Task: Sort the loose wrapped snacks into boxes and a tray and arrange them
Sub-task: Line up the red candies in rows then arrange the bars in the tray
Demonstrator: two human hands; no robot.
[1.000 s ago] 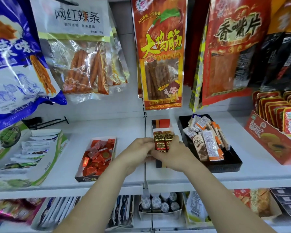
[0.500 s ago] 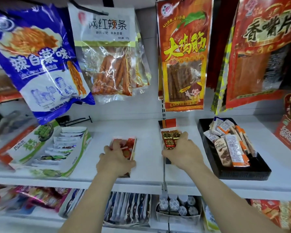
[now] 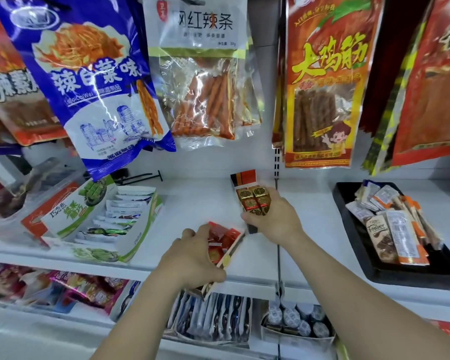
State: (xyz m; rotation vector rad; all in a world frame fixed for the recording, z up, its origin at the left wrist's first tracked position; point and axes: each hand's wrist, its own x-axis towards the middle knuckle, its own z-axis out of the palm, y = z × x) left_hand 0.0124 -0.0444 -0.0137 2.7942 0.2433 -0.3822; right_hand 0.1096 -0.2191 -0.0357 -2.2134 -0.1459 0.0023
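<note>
My left hand (image 3: 192, 258) grips a flat box of red wrapped snacks (image 3: 222, 242) near the shelf's front edge; the box is tilted, its near end past the edge. My right hand (image 3: 276, 216) holds the narrow box of gold-and-red wrapped snacks (image 3: 253, 198), which stands on the white shelf just right of the red box. A black tray (image 3: 411, 275) with several white, orange and brown wrapped bars sits at the right of the shelf.
A green-and-white carton of packets (image 3: 102, 219) stands at the left on the white shelf (image 3: 198, 198). Large snack bags (image 3: 89, 81) hang above on pegs. A vertical shelf divider (image 3: 278, 255) runs below my right hand. Lower shelves hold more packets and cups.
My left hand left the gold-snack box, went left to the red-snack box and has pulled it toward the shelf's front edge. My right hand stays on the gold-snack box. The view shifted left.
</note>
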